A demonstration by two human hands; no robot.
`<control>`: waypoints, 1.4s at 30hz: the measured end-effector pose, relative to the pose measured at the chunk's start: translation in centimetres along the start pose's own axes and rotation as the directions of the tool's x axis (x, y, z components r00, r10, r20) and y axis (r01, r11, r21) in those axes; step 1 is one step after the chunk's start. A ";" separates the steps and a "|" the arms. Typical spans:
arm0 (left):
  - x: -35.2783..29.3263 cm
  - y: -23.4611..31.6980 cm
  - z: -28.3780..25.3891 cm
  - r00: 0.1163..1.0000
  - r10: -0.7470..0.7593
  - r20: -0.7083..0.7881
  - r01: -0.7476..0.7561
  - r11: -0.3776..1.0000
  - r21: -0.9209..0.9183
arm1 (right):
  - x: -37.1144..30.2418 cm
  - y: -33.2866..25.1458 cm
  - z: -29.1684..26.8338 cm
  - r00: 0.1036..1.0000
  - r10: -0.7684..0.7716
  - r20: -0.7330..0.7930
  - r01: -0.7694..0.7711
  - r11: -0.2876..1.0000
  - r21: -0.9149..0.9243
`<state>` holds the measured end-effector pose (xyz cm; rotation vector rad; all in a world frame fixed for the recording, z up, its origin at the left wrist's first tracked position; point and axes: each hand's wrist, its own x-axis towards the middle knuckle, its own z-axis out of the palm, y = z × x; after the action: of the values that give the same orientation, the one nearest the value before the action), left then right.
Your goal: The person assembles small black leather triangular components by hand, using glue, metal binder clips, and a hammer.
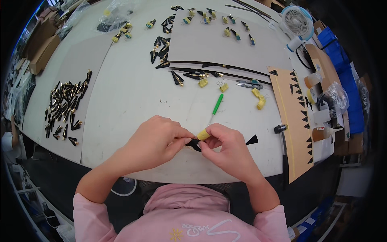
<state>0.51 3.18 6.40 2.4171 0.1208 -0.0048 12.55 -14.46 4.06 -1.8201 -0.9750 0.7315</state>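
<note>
Near the table's front edge, both of my hands are closed around a small black pointed clip (195,144). My left hand (155,139) pinches its left end between thumb and fingertips. My right hand (229,149) grips the other side, and a yellow piece (203,134) sits at its fingertips, against the black clip. Whether that piece is held or worn on a finger, I cannot tell. To the right of my right hand lies a black triangular piece (252,140). A green-handled pick (217,104) with a thin metal shaft rests just beyond my hands.
A pile of black-and-gold clips (66,103) covers part of a grey board at left. Yellow binder clips (202,83) and tweezers (249,84) lie farther back. At right are a hammer (283,141), a brown strip (296,161) with black triangles, bottles (321,133) and a fan (297,22).
</note>
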 end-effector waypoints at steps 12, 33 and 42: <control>1.0 0.8 1.1 0.995 -0.100 0.007 0.100 0.992 -0.076 | 0.9 -0.3 -2.5 0.987 -0.154 0.048 0.161 0.960 -0.230; 1.1 -0.2 4.9 0.965 -0.262 -0.023 0.173 0.699 -0.693 | 3.2 1.8 -3.2 0.990 0.093 0.109 -0.122 0.944 0.306; 1.6 -2.4 5.7 0.972 -0.224 0.066 0.172 0.492 -0.853 | 4.1 2.6 -2.9 0.992 0.076 0.098 -0.107 0.925 0.365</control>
<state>2.07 1.33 0.45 1.3668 0.3429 0.0126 17.78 -12.93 2.58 -1.5197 -0.7464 0.9843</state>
